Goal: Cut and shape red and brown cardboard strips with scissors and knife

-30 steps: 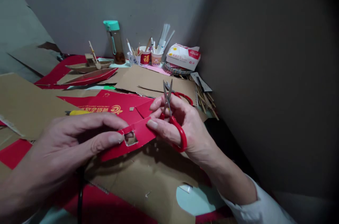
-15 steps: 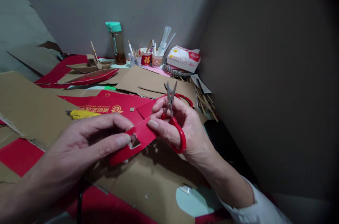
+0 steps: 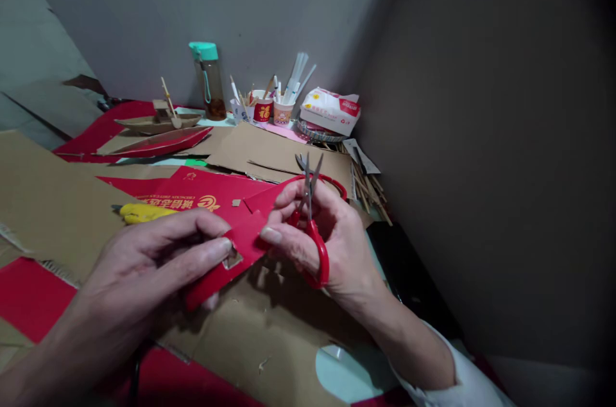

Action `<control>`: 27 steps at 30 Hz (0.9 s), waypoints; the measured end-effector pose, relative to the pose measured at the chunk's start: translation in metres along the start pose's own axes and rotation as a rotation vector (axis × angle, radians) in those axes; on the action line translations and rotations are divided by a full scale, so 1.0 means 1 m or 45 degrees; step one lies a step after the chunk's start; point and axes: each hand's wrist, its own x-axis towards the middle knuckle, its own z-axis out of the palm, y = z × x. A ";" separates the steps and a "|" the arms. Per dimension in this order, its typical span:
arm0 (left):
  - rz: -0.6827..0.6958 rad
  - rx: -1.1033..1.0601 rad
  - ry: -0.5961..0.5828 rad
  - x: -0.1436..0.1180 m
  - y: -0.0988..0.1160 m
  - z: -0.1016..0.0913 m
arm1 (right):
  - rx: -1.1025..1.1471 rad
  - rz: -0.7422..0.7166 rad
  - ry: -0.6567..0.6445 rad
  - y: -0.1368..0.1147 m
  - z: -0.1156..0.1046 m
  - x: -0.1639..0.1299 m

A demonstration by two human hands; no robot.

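My left hand [image 3: 144, 259] pinches a red cardboard strip [image 3: 243, 246] with a small square hole cut in it, thumb next to the hole. My right hand [image 3: 332, 240] grips small red-handled scissors [image 3: 310, 214], blades slightly apart and pointing up and away, while its thumb and forefinger also pinch the strip's right end. Both hands hover just above a sheet of brown cardboard [image 3: 269, 330].
A yellow-handled knife [image 3: 139, 212] lies on red printed cardboard [image 3: 192, 192] behind my left hand. At the back stand a teal-capped bottle [image 3: 208, 79], cups of pens and sticks [image 3: 269, 105], a tissue pack [image 3: 331, 110] and cardboard boat models [image 3: 158, 124]. A dark wall rises close on the right.
The red strip has tilted, its left end lower, and my left thumb now partly covers the hole. The scissor blades have opened a little. Both hands stay in roughly the same place.
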 end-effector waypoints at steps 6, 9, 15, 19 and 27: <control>0.219 -0.004 0.143 0.007 0.014 0.014 | -0.694 -0.316 -0.145 -0.004 -0.001 -0.009; 0.218 0.032 0.254 0.007 0.015 0.016 | -1.245 -0.616 -0.362 0.001 0.002 -0.016; 0.246 -0.017 0.115 -0.002 0.012 0.016 | -1.808 -0.732 -0.256 0.011 0.003 -0.022; 0.339 0.025 0.166 -0.005 0.017 0.026 | -1.957 -0.816 -0.144 0.014 0.003 -0.020; 0.599 0.257 0.448 -0.010 0.014 0.037 | -1.948 -0.967 -0.193 0.016 0.004 -0.013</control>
